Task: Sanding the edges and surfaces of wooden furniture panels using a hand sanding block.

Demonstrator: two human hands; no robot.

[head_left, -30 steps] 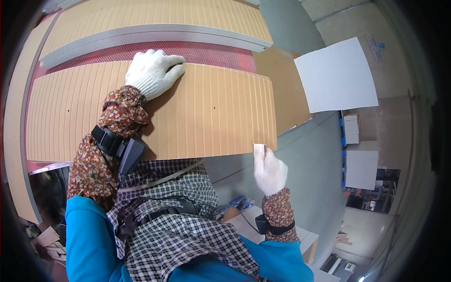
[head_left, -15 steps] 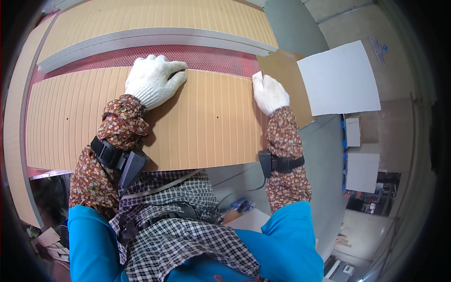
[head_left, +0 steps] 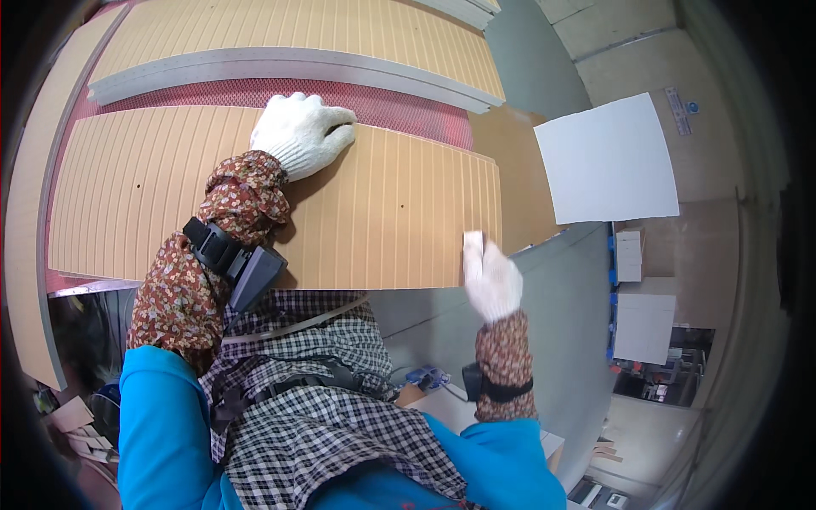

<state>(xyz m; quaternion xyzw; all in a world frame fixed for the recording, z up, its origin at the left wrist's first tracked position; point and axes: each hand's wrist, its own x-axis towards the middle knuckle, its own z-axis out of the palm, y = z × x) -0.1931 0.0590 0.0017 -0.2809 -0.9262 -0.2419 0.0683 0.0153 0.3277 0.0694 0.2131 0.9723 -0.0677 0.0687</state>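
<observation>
A long tan grooved panel (head_left: 382, 212) lies across a red mesh surface (head_left: 399, 106) in front of me. My left hand (head_left: 299, 132), in a white glove, rests on the panel's far edge with its fingers curled over it. My right hand (head_left: 493, 280), also gloved, is at the panel's near right corner. It holds what looks like a small white block (head_left: 473, 243) against the panel's right end. Both forearms wear flowered sleeves with black wrist straps.
A second grooved panel (head_left: 297, 34) on a grey base lies beyond the red mesh. To the right are a brown board (head_left: 518, 170), a white sheet (head_left: 608, 161) and white boxes (head_left: 642, 327) on the grey floor. A tan board edge (head_left: 25, 255) runs down the left.
My right hand slid up along the panel's right end to its far corner, then came back down to the near corner. My left hand stayed on the far edge.
</observation>
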